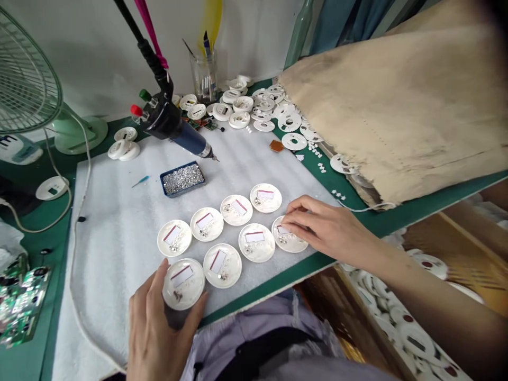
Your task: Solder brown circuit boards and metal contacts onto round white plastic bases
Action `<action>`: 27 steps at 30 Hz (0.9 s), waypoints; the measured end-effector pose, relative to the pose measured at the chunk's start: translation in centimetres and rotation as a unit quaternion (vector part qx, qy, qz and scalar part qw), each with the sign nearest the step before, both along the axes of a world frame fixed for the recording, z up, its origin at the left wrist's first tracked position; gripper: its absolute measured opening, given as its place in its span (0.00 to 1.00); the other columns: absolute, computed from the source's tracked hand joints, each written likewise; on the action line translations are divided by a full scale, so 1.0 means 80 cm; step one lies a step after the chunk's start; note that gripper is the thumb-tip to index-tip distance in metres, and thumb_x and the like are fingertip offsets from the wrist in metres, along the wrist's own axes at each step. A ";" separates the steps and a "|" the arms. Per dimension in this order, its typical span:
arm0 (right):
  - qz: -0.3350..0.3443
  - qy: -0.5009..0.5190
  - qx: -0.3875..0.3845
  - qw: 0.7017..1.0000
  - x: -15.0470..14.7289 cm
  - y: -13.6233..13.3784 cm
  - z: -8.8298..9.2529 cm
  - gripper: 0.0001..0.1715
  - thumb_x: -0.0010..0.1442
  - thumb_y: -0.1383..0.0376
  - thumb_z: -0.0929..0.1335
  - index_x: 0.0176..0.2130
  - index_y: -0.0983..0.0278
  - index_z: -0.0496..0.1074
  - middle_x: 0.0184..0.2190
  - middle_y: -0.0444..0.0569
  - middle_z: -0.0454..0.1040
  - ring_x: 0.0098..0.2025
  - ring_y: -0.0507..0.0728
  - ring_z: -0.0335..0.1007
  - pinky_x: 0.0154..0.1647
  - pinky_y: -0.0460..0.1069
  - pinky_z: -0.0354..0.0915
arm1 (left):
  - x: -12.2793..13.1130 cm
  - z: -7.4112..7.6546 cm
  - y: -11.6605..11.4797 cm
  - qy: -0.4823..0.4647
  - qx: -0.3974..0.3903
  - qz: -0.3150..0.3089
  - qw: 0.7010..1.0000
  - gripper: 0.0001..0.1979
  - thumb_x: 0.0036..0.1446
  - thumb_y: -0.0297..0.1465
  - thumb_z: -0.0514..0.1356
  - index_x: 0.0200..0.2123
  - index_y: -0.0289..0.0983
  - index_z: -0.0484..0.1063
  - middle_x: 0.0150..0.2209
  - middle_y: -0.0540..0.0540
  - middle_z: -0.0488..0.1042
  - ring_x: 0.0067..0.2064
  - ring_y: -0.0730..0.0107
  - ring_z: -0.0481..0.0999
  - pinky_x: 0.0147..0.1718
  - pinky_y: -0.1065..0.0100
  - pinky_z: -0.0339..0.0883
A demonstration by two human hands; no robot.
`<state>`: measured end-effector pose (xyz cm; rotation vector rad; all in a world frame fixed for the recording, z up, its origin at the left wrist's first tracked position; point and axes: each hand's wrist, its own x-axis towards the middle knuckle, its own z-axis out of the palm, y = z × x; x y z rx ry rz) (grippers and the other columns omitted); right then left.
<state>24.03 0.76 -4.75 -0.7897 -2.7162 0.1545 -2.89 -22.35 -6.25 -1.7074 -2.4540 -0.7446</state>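
My left hand (pixel 159 333) is at the bottom of the view, shut on a round white plastic disc (pixel 183 284) and tilting its face up. The disc has a white label with a red edge and small metal parts. The fingertips of my right hand (pixel 329 227) rest on a matching disc (pixel 291 238) lying flat at the end of a row. Several more labelled discs, such as one (pixel 222 265) near my left hand, lie in two rows on a white foam sheet (pixel 115 248).
A blue tray of small metal pieces (pixel 182 179) and a black and blue hand tool (pixel 174 124) sit beyond the discs. Unfinished white parts (pixel 254 103) are heaped at the back, beside a beige cloth (pixel 397 100). A fan (pixel 27 71) and circuit boards (pixel 19 301) stand left.
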 end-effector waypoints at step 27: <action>0.250 0.063 -0.017 0.966 -0.099 -0.069 -0.001 0.05 0.65 0.67 0.65 0.42 0.65 0.71 0.42 0.47 0.71 0.49 0.53 0.63 0.51 0.51 0.62 | -0.062 0.015 -0.049 -0.033 -0.073 0.000 0.997 0.36 0.62 0.38 0.63 0.68 0.43 0.51 0.54 0.38 0.69 0.55 0.52 0.72 0.50 0.50 0.74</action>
